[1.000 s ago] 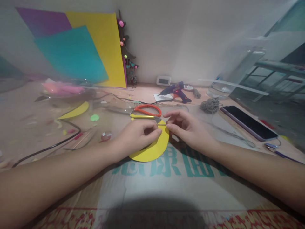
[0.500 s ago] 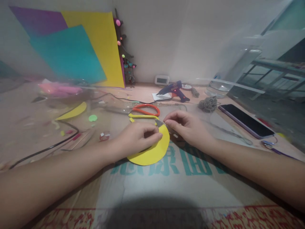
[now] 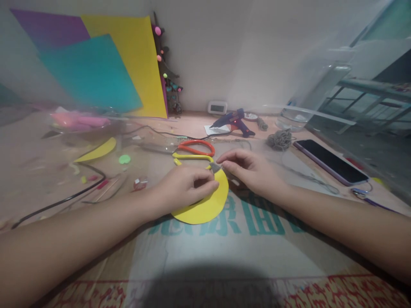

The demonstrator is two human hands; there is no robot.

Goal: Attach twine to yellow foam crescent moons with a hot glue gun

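A rounded yellow piece of paper (image 3: 205,209) lies in front of me, its left part covered by my left hand (image 3: 192,184). The thumb and curled fingers of that hand pinch at the paper near its upper edge. On this edge sits a small grey pointed piece (image 3: 215,167), partly hidden by my left fingertips. My right hand (image 3: 244,169) is closed in a pinch just right of the grey piece; what is between its fingertips is too small to name. Scissors with one red and one yellow handle (image 3: 197,148) lie right behind both hands.
A glue gun (image 3: 236,121) with a lit red light rests near the wall. Grey twine (image 3: 280,140) and a phone (image 3: 332,161) lie to the right. A yellow paper offcut (image 3: 98,150), small scraps and a black cable (image 3: 73,196) are on the left. Coloured sheets (image 3: 93,77) lean behind.
Little differs. The right fingertips have shifted slightly left toward the grey piece. The left hand keeps its place on the yellow paper, and the view has moved a touch.
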